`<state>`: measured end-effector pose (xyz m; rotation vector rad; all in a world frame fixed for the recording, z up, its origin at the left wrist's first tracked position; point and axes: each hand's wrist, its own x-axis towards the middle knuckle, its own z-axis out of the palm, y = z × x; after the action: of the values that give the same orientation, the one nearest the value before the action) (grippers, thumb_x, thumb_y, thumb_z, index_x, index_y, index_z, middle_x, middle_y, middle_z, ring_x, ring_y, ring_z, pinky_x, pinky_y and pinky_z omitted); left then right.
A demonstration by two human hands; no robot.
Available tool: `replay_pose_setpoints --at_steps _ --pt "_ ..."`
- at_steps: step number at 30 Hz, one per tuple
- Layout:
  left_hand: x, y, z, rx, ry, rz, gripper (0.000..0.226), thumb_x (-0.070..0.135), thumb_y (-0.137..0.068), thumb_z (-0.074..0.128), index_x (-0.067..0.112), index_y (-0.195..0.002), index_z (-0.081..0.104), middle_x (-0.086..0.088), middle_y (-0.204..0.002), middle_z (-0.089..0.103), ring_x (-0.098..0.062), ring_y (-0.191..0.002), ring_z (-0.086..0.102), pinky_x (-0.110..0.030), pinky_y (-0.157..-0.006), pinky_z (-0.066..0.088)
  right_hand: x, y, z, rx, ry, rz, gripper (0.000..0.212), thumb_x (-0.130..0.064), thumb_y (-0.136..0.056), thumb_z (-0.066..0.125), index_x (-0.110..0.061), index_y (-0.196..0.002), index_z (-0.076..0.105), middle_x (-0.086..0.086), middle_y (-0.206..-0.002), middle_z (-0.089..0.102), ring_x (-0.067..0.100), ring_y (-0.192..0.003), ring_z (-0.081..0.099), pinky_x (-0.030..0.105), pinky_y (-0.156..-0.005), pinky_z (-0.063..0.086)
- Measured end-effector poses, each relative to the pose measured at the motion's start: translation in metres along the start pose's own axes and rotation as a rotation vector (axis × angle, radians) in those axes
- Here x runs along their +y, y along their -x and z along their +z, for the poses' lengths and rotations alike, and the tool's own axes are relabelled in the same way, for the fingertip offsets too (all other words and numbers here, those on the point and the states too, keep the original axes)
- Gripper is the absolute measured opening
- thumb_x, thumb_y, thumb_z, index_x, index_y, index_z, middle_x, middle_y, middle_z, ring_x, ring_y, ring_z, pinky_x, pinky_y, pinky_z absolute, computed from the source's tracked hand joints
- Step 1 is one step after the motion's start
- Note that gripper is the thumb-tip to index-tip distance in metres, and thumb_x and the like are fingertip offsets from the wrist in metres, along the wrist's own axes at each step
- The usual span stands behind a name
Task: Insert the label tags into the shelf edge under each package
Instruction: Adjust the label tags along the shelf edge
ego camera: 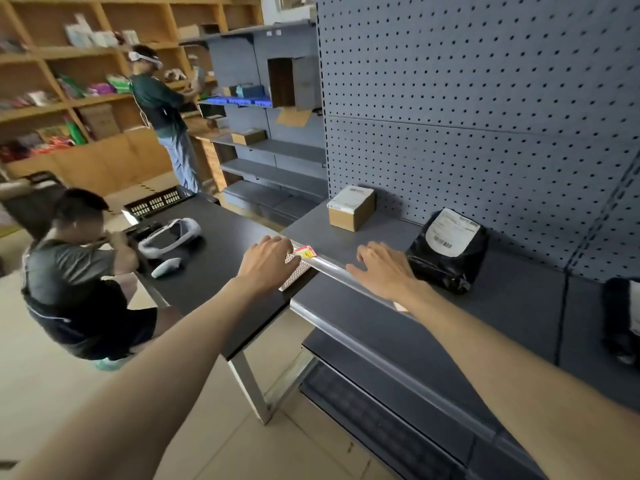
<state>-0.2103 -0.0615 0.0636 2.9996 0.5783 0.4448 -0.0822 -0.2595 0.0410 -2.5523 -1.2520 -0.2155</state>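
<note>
A yellow and red label tag (305, 252) sits in the clear shelf edge strip (332, 268), below the cardboard box (351, 207). My left hand (268, 263) rests at the strip's left end, its fingertips touching the tag, and a stack of patterned tags (294, 275) shows under its fingers. My right hand (384, 268) lies flat on the strip with fingers apart, just in front of a black mailer bag (450, 247) with a white shipping label. Another tag (400, 307) peeks out in the strip beneath my right wrist. A second black bag (623, 317) lies at the far right.
A grey pegboard wall (485, 116) backs the shelf. A black table (214, 258) stands at left with a white headset (169, 237) and controller (166, 267). One person (79, 278) sits beside it, another (162, 112) stands by wooden shelves. Lower grey shelves (398, 358) run below.
</note>
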Motion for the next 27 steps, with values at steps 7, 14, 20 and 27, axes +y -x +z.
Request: replay_pose_setpoints --at_steps 7,14,20,27 --pt "-0.085 -0.068 0.040 -0.048 0.060 0.075 0.022 0.036 -0.090 0.054 0.017 -0.099 0.062 -0.002 -0.106 0.065 -0.026 -0.108 0.054 -0.038 -0.082 0.044 -0.036 -0.077 0.047 -0.024 0.022 0.078 0.035 -0.043 -0.094 0.048 -0.009 -0.098 0.058 0.007 -0.100 0.060 0.025 -0.094 0.055 0.039 -0.075 0.049" --pt "-0.139 -0.137 0.101 -0.131 0.183 0.278 0.019 0.027 -0.088 0.058 0.016 -0.103 0.064 -0.002 -0.109 0.065 -0.025 -0.115 0.050 -0.036 -0.088 0.043 -0.065 -0.138 0.100 -0.001 0.022 0.244 0.032 -0.042 -0.092 0.055 -0.010 -0.095 0.057 0.005 -0.096 0.061 0.024 -0.090 0.056 0.036 -0.072 0.047" --pt "-0.143 -0.171 0.138 -0.181 0.186 0.489 0.025 0.024 -0.088 0.060 0.015 -0.111 0.064 -0.007 -0.117 0.062 -0.026 -0.118 0.049 -0.038 -0.101 0.042 -0.082 -0.156 0.125 0.047 0.000 0.394 0.024 -0.031 -0.092 0.057 -0.012 -0.107 0.056 0.007 -0.106 0.062 0.027 -0.098 0.056 0.042 -0.077 0.051" --pt "-0.142 -0.178 0.161 -0.179 0.190 0.549 0.023 0.027 -0.094 0.053 0.012 -0.103 0.068 -0.008 -0.113 0.058 -0.027 -0.112 0.051 -0.045 -0.086 0.048 -0.092 -0.156 0.139 0.110 0.061 0.445 0.011 -0.023 -0.097 0.051 -0.015 -0.100 0.057 0.003 -0.098 0.066 0.023 -0.091 0.056 0.035 -0.067 0.046"
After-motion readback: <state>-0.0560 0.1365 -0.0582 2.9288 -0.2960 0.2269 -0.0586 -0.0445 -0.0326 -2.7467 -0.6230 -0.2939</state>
